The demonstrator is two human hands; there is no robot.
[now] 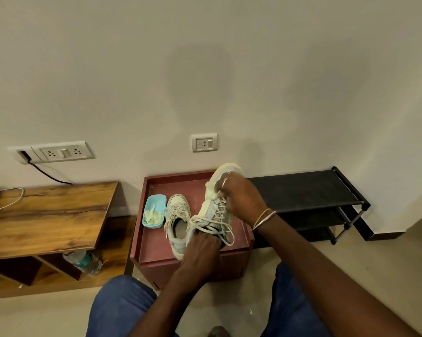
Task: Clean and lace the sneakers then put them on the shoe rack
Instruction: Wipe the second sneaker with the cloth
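Left hand (200, 249) is gripping the heel collar of the raised sneaker (216, 207) over the maroon box (156, 242), right hand (239, 198) is pinching something pale at its toe; shoe's looking light, sole stiff, upper soft, laces floppy—heel's the safest hold.

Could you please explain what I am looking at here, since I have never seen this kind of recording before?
There is no machine: a person wears a wide-angle camera on the head, looking down at their own bare hands. The left hand grips the heel end of a pale sneaker, tilted toe-up, while the right hand presses a small white wad against its toe area. The second sneaker lies on a maroon box beside a blue tub holding pale scraps. The black shoe rack stands to the right.
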